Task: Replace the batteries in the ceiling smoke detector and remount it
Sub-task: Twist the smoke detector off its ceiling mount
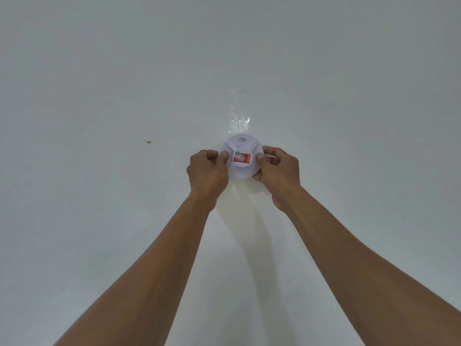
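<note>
A round white smoke detector (240,146) with a red sticker on its face sits against the white ceiling (99,96). Both arms reach up to it. My left hand (207,171) grips its left side, thumb on the face beside the sticker. My right hand (279,171) grips its right side, thumb on the rim and fingers curled behind. The lower edge of the detector shows between the two hands.
A strip of clear crinkled tape (239,116) is stuck to the ceiling just beyond the detector. A small yellow-brown speck (148,142) marks the ceiling to the left. Only plain ceiling fills the rest of the view.
</note>
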